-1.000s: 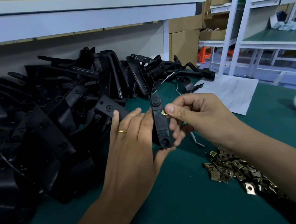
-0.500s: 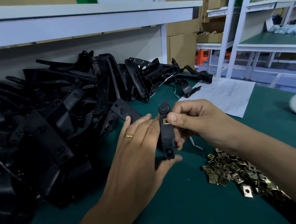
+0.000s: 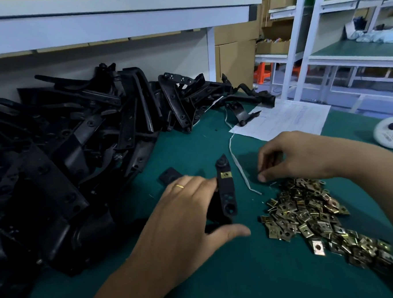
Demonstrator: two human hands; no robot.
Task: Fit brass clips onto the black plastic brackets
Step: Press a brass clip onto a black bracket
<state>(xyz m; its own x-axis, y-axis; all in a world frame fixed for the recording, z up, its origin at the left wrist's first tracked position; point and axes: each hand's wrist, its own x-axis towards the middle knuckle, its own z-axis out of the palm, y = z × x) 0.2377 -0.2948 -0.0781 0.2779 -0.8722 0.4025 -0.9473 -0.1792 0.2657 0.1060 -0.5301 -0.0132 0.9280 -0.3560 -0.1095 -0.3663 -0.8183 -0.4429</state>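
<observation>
Bracket (image 3: pixel 226 193), stiff and light, sits gripped in the left hand (image 3: pixel 188 220); right hand (image 3: pixel 292 158), fingers loosely curled, hovers over springy brass clips (image 3: pixel 309 211), best pinched by edges.

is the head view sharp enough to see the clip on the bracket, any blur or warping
Head view: the brass clip on the held bracket reads clearly; the left hand is slightly motion-smeared, notably at the thumb; the right hand over the clip pile is fairly crisp; the black bracket heap sinks into dark shadow; wide-angle bending curves the shelf posts.
</observation>
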